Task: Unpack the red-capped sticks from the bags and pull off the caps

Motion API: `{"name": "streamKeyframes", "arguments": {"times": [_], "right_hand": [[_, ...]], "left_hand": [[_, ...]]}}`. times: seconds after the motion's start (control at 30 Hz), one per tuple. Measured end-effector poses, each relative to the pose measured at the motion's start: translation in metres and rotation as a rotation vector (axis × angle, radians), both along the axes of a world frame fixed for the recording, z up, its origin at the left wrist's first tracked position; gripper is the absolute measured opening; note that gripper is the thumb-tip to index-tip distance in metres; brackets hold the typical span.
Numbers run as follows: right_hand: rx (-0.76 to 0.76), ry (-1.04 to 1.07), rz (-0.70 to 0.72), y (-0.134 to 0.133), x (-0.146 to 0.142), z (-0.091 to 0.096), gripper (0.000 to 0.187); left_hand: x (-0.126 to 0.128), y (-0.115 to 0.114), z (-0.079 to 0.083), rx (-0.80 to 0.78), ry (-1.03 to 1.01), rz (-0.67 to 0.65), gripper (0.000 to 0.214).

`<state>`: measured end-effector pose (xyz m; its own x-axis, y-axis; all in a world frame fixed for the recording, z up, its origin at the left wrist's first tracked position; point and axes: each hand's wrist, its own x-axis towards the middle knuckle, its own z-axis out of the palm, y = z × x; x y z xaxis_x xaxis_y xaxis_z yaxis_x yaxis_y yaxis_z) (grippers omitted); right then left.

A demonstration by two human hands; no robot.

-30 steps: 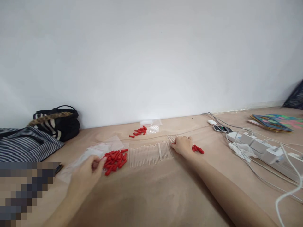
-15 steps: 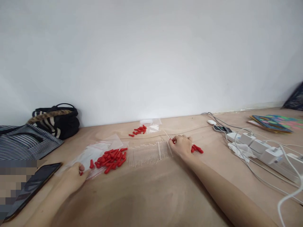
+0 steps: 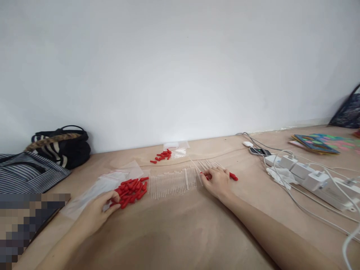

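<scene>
Bent over the left edge of a pile of red rubber bulbs, my left hand has thumb and finger closed around one red bulb. My right hand pinches the red end of a thin, clear stick-like tube, which points up and left. To the left of that hand, many thin clear tubes lie side by side in a row. Several tubes fitted with red bulbs lie under and beyond my right hand, partly hidden by it.
Clear plastic bags lie under and behind the pile. Farther back are more red bulbs and a small bag. A power strip with white cables stands right. Two bags sit left.
My left hand has moved right, from the plastic bags to the red pile. The right hand has shifted slightly nearer, uncovering more tubes behind it. The view has turned a little.
</scene>
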<state>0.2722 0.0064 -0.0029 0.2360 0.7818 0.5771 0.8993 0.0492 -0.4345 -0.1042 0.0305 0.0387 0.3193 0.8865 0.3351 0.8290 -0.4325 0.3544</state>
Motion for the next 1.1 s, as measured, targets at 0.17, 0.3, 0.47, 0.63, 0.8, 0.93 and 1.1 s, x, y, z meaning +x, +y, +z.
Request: {"name": "streamKeyframes", "arguments": {"times": [0.17,0.3,0.47,0.63,0.8,0.93,1.1], "right_hand": [[0.003,0.097,0.067,-0.006,-0.017,0.004,0.03],[-0.022,0.236,0.148,-0.017,-0.037,0.007,0.034],[-0.061,0.33,0.265,-0.03,-0.055,0.009,0.036],[-0.06,0.235,0.348,-0.039,-0.064,0.008,0.035],[0.121,0.052,0.38,-0.039,-0.064,0.004,0.029],[0.418,-0.216,0.345,-0.03,-0.047,0.002,0.017],[0.49,-0.586,0.488,-0.02,-0.024,0.0,0.026]], "left_hand": [[0.02,-0.009,0.01,0.172,-0.231,0.161,0.031],[0.081,-0.026,0.001,-0.118,-0.442,0.036,0.033],[0.158,-0.039,-0.023,-0.6,-0.811,-0.129,0.05],[0.185,-0.042,-0.033,-0.693,-1.123,-0.241,0.037],[0.174,-0.042,-0.039,-0.496,-0.959,-0.213,0.029],[0.157,-0.041,-0.044,-0.268,-0.63,-0.235,0.018],[0.146,-0.041,-0.046,-0.036,-0.394,-0.306,0.015]]}}
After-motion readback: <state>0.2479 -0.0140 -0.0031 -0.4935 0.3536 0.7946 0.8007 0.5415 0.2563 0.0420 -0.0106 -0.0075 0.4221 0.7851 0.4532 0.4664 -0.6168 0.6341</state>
